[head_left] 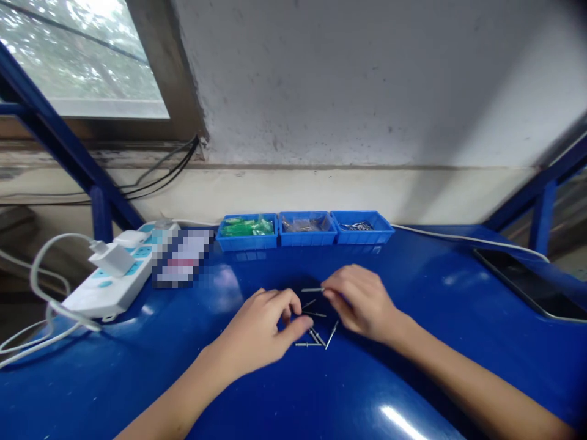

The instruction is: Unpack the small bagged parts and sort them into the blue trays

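A blind rivet (312, 289) sticks out to the left from between the thumb and fingertips of my right hand (360, 302), which is closed on it just above the table. Facing it, my left hand (263, 327) hovers low with curled fingers and the thumb apart from the index finger; nothing shows between them. Several loose blind rivets (331, 335) lie scattered on the blue table (293, 397) below and between the hands. The left thumb and fingers partly cover some of them.
Along the back stand three blue bins: one with green packets (247, 227), one with a clear bag (307, 223), one with metal pieces (358, 226). A white power strip (119, 269) and a blurred device (183, 256) lie left; a dark phone (527, 281) lies right.
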The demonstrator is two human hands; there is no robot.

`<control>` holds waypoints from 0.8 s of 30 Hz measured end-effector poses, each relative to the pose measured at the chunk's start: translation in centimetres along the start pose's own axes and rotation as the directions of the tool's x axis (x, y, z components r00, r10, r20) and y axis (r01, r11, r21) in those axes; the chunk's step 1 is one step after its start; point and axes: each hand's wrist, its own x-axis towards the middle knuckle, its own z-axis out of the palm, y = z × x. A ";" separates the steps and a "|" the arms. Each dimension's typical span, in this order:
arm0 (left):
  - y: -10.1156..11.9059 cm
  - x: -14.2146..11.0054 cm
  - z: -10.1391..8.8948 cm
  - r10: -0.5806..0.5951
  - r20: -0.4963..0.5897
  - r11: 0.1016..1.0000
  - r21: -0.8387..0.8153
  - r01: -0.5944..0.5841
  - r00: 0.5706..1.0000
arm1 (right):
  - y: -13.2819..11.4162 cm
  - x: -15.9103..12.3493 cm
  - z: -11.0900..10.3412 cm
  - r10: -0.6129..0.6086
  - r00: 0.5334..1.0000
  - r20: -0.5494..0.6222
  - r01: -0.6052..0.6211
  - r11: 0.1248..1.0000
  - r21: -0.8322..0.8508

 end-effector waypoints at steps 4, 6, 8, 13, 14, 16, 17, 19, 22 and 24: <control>0.4 -0.7 -0.4 0.081 0.153 0.990 0.102 -0.098 0.985 | 3.9 0.7 -3.1 0.165 0.895 -0.415 -0.322 0.882 -0.344; 0.4 -0.9 -0.2 0.089 0.198 0.986 0.123 -0.115 0.976 | 6.3 0.5 -4.0 0.285 0.848 -0.448 -0.487 0.754 -0.441; 0.4 -1.0 0.2 0.091 0.232 0.985 0.125 -0.123 0.969 | 8.1 -0.1 -4.0 0.444 0.840 -0.311 -0.542 0.668 -0.510; 0.2 -0.8 0.7 0.111 0.191 0.981 0.136 -0.139 0.975 | 6.9 -1.7 -1.8 0.555 0.831 0.039 -0.504 0.781 -0.369; 0.1 -0.7 0.7 0.103 0.158 0.981 0.147 -0.126 0.982 | 5.8 -1.5 -1.5 0.501 0.860 0.099 -0.460 0.843 -0.278; -0.1 -0.4 0.4 0.074 0.073 0.982 0.168 -0.085 0.995 | 3.1 -0.8 -0.9 0.345 0.921 0.180 -0.329 0.937 -0.114; -0.3 -0.3 0.2 0.060 0.031 0.983 0.171 -0.064 0.998 | 1.7 -0.4 -0.6 0.272 0.934 0.230 -0.269 0.962 -0.045; -0.5 0.0 -0.3 0.041 -0.030 0.987 0.159 -0.036 0.999 | -0.4 0.2 -0.2 0.136 0.952 0.273 -0.156 0.986 0.055; -0.6 0.3 -0.7 0.048 -0.060 0.994 0.103 -0.042 0.997 | -1.8 0.2 0.6 0.020 0.960 0.280 -0.055 0.992 0.116; -0.6 0.3 -0.6 0.061 -0.066 0.996 0.074 -0.056 0.996 | -1.8 -0.2 1.0 0.001 0.967 0.255 -0.031 0.993 0.115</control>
